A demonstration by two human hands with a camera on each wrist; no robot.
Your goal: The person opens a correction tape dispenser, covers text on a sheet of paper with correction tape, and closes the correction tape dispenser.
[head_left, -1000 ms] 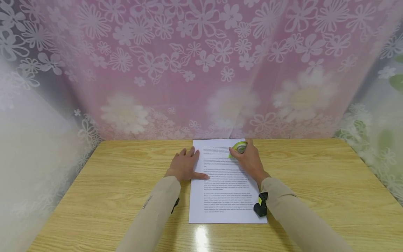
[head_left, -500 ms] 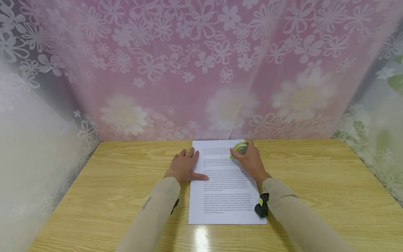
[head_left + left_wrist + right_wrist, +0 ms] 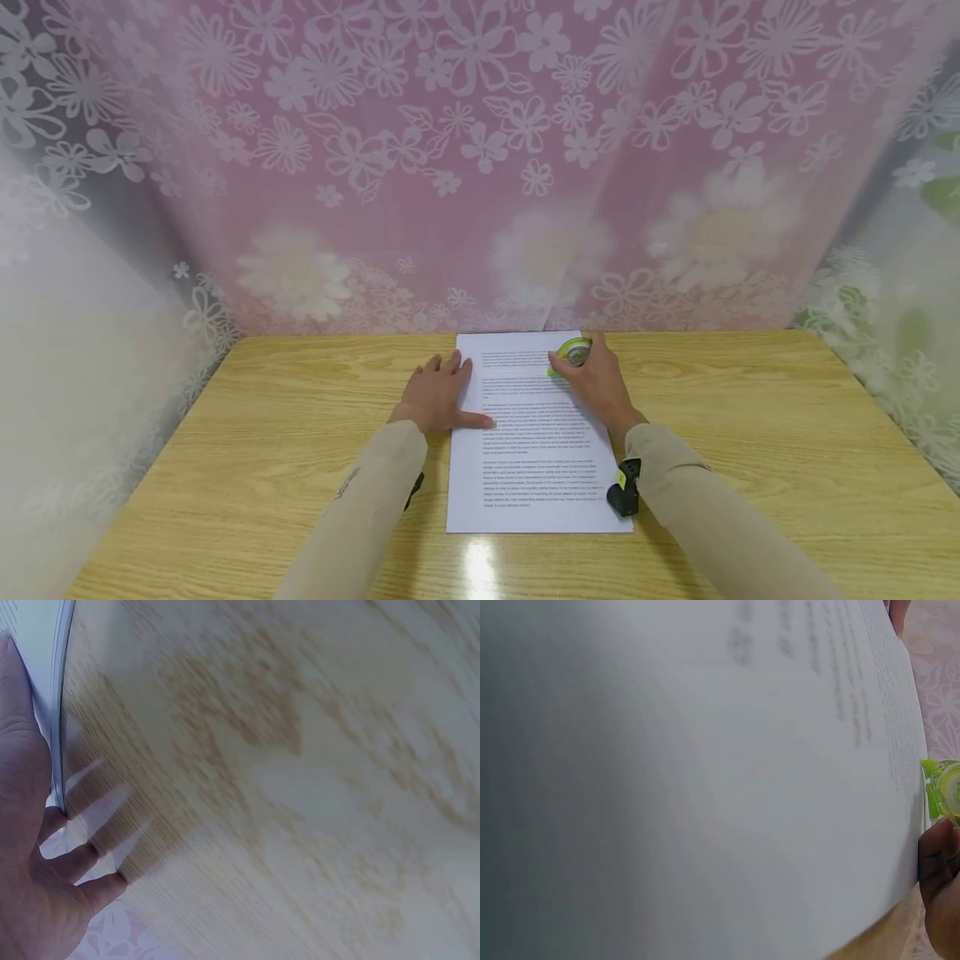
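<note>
A stack of printed white paper (image 3: 540, 492) lies on the wooden table. Spread over its left edge, the left hand (image 3: 438, 396) rests with its thumb on the print; in the left wrist view that hand (image 3: 37, 862) shows several extended fingers beside the sheets' edge (image 3: 58, 712). The right hand (image 3: 597, 383) grips a round green dispenser (image 3: 573, 352) at the paper's upper right. From the right wrist the green dispenser (image 3: 946, 787) appears at the page's far edge, partly cut off, above the right hand (image 3: 943, 900).
The wooden table (image 3: 300, 467) extends on both sides of the paper. Behind it hangs a pink floral curtain (image 3: 420, 208), and pale floral fabric (image 3: 90, 333) borders the left side. A black wrist device (image 3: 623, 490) overlaps the paper's lower right edge.
Since the earliest frame, the green dispenser and right hand have shifted very slightly to the right over the paper. The left hand keeps its pose.
</note>
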